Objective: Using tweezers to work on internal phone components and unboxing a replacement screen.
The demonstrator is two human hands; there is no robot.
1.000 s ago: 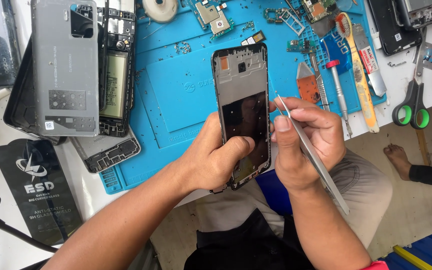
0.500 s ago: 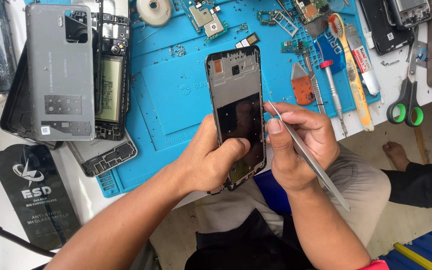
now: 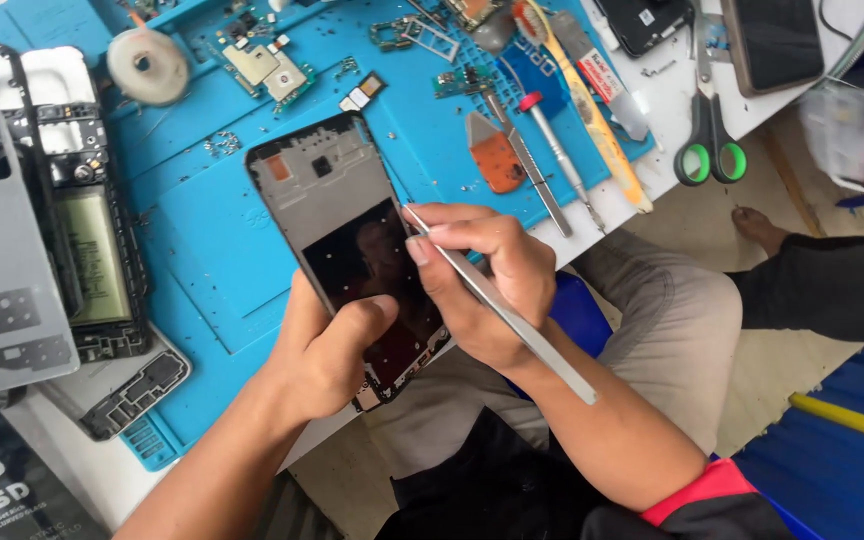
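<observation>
Phone frame [image 3: 352, 250], stripped, glossy dark panel facing up, held over the near edge of the blue mat [image 3: 192, 240]. Since half a second ago it has tilted further left and sits closer to camera. Left hand [image 3: 327, 355] cradles its lower end, thumb pressed on the panel. Right hand [image 3: 487, 275] pinches steel tweezers [image 3: 497, 305], tips at the frame's right edge; contact probably, not clear.

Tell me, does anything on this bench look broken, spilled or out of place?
Yes. The phone frame in the left hand is stripped bare, and the right hand holds metal tweezers at its edge. Tiny screws lie scattered loose over the blue mat, beside bare circuit boards.
</observation>
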